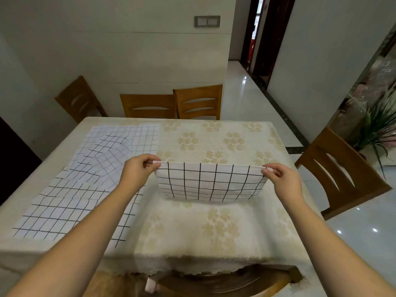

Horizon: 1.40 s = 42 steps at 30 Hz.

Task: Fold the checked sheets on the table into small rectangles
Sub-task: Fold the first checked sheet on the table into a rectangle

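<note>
Nearest us, both forearms reach out over the surface (192, 228), which wears a cream tablecloth with a pale floral print. The left hand (137, 168) pinches the top left corner of a folded white cotton sheet with a black check grid (210, 182), and the right hand (278, 179) pinches the top right corner, so the piece hangs taut between them, lifted, its lower edge near or just meeting the cloth. It looks light and limp: thin fabric that sags wherever it isn't held, with no stiffness of its own. My read is that corners are the right hold, layers pinched together so they don't slide apart, with the top edge kept stretched. Beyond the left forearm, more white black-checked sheets (70, 202) lie spread flat and overlapping, one rumpled, reaching toward the far left edge. Behind the surface stand three wooden chairs (197, 101) against the wall.
</note>
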Each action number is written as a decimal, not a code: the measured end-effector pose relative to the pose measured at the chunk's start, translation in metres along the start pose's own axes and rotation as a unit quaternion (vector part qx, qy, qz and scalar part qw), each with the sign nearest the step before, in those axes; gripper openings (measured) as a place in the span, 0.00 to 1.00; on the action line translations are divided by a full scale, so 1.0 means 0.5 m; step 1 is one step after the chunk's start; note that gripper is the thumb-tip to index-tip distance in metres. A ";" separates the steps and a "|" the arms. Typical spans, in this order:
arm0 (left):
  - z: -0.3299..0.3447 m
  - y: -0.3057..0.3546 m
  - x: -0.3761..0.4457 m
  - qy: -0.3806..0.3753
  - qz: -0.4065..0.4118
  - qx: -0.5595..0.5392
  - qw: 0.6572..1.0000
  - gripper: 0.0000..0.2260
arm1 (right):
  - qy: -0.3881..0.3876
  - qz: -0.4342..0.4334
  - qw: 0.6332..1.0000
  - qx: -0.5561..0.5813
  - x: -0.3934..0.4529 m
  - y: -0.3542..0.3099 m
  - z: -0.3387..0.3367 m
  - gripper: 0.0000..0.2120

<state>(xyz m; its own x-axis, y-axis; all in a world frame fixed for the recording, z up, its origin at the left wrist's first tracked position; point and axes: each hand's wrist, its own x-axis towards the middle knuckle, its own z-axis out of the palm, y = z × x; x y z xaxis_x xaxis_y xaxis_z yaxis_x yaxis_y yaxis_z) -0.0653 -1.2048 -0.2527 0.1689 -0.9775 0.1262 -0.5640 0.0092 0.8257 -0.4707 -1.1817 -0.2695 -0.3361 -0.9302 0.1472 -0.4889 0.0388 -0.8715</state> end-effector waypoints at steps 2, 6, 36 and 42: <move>-0.008 0.000 0.002 -0.002 0.002 0.001 1.000 0.03 | 0.013 -0.008 1.000 -0.004 -0.003 -0.010 0.001 0.05; -0.029 0.001 0.001 -0.008 0.046 0.026 0.999 0.03 | 0.028 -0.023 0.999 -0.019 -0.016 -0.020 0.003 0.03; 0.051 -0.089 0.039 -0.150 -0.031 -0.024 0.988 0.15 | -0.028 0.116 0.989 0.086 -0.028 0.070 0.067 0.09; 0.139 -0.148 0.083 -0.174 -0.086 0.053 0.979 0.14 | -0.084 0.186 0.978 0.033 0.048 0.170 0.119 0.16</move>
<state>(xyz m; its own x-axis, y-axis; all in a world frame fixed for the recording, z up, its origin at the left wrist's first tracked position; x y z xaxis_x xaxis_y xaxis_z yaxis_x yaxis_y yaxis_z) -0.0726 -1.2607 -0.3465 -0.0072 -0.9754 -0.2205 -0.6353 -0.1658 0.7542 -0.4722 -1.2223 -0.3680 -0.3406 -0.9037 -0.2596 -0.3025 0.3667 -0.8798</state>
